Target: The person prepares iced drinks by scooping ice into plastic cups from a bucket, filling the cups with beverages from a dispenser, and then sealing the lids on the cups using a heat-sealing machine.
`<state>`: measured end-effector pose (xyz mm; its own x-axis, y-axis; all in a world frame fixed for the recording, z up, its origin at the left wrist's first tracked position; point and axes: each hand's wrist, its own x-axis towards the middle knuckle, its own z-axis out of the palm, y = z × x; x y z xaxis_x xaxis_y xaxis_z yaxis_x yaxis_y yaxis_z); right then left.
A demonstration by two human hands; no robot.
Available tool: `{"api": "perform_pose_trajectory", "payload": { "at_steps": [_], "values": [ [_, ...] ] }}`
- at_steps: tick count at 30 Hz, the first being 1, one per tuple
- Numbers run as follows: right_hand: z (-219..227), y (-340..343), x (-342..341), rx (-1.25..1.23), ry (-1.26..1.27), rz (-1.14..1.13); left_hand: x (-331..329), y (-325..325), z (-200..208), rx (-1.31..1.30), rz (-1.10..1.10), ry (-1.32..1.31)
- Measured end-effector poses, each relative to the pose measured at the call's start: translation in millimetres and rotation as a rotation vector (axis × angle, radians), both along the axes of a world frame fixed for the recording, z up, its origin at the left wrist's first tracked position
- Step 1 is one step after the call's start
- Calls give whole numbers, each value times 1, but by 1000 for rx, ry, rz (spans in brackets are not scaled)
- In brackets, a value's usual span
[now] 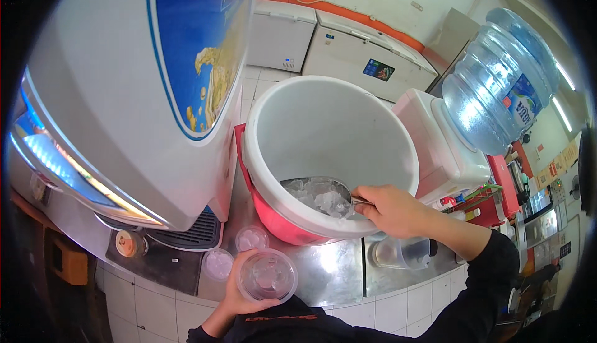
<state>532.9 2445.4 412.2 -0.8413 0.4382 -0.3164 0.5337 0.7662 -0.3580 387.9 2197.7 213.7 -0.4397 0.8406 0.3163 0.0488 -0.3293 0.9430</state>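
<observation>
We hold a clear plastic cup [268,275] in our left hand [239,293], low in the view, over the front edge of the steel desk [329,268]. The left grip is wrapped around the cup's wall from the left side and below, fingers closed on it; the cup mouth faces up, and pale contents show at its bottom, though we cannot tell what they are.

Our right hand [392,209] reaches over the near rim of a large white bucket [329,131], which sits in a red outer tub [273,218] on the desk. The right grip is closed on the handle of a metal scoop [317,194]. The scoop bowl lies inside the bucket, just below the near rim, and carries a heap of ice [323,199].

Two more clear cups [252,239] [218,264] stand on the desk just left of the held cup, near the drip grille of a large white drink dispenser [124,94] with a blue panel. A clear jug [401,253] stands on the desk beneath our right forearm. To the right of the bucket stands a white water dispenser [444,150] carrying an upturned blue water bottle [497,82]. White chest freezers [354,50] line the far wall.
</observation>
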Motion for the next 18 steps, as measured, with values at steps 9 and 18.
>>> {"api": "perform_pose_trajectory", "payload": {
  "at_steps": [9, 18],
  "values": [
    [-5, -8, 6, 186, 88, 84, 7, -12, 9, 8, 11, -28],
    [-6, -11, 7, 235, 142, 122, 9, -11, 7, 19, -2, -37]
  ]
}}
